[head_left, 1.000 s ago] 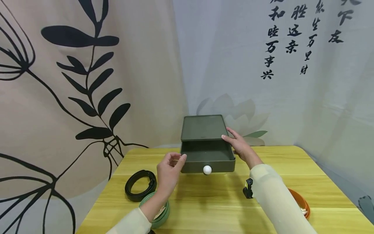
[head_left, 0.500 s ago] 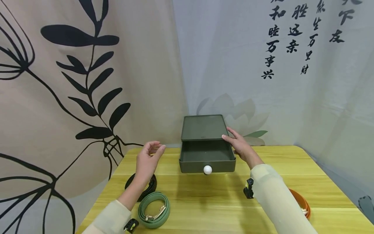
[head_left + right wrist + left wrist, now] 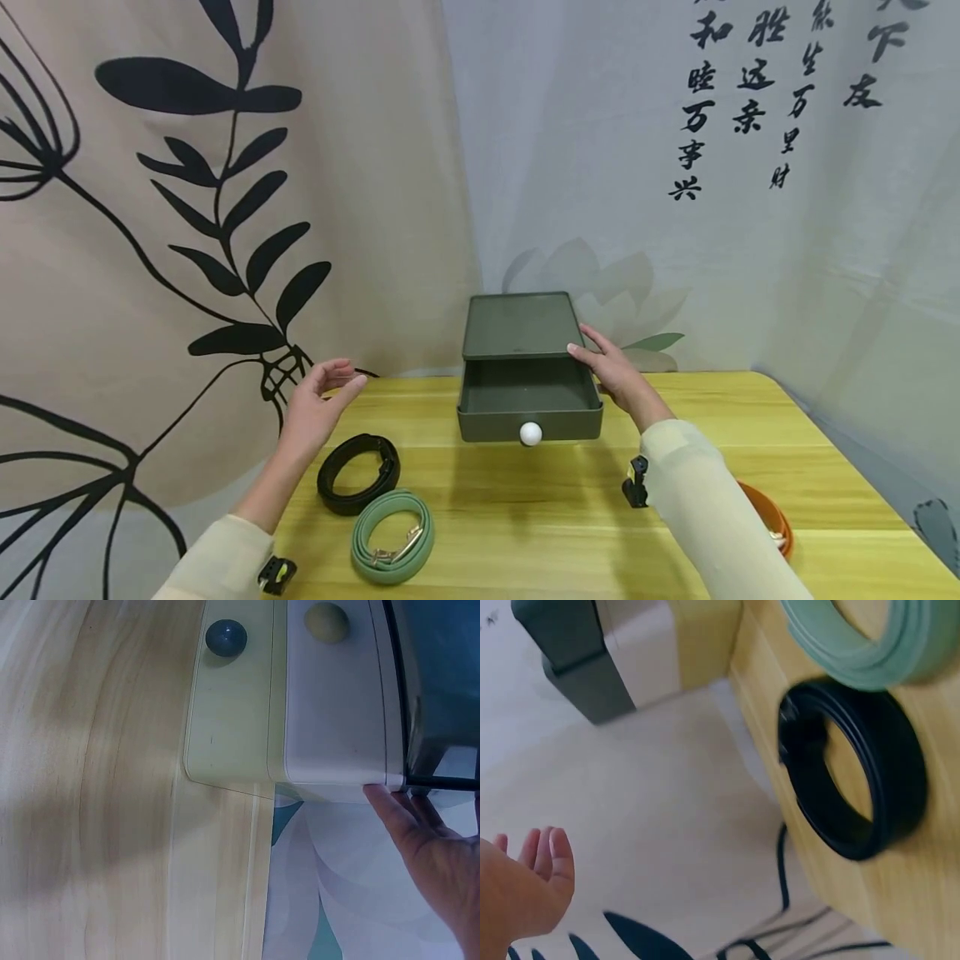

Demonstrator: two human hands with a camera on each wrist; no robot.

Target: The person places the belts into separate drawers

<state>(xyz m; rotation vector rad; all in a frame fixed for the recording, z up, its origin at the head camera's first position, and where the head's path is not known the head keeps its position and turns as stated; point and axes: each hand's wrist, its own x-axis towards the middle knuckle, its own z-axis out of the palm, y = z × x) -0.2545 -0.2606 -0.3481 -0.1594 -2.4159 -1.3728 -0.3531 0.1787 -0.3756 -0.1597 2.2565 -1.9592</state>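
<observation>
On the table stands a drawer unit with a dark green top drawer point(image 3: 529, 423), pulled out, its inside bare; a white knob sits on its front. My right hand point(image 3: 617, 379) touches the unit's right side, thumb at the top edge; in the right wrist view, its fingertips meet the side near the pale middle drawer point(image 3: 334, 712). My left hand point(image 3: 318, 408) hovers over the table's left side, fingers loosely bent, holding nothing. Nearest to it lies a coiled black belt point(image 3: 327, 492), with a coiled green belt point(image 3: 362, 542) with a gold buckle in front.
An orange round thing point(image 3: 763, 504) lies at the right, partly hidden by my right sleeve. A pale yellow bottom drawer point(image 3: 229, 712) with a dark knob supports the stack. Behind the wooden table point(image 3: 525, 533) hangs a printed cloth point(image 3: 390, 208).
My left hand has moved left, from beside the open drawer to past the belts, uncovering both coils. The right hand stays against the drawer unit.
</observation>
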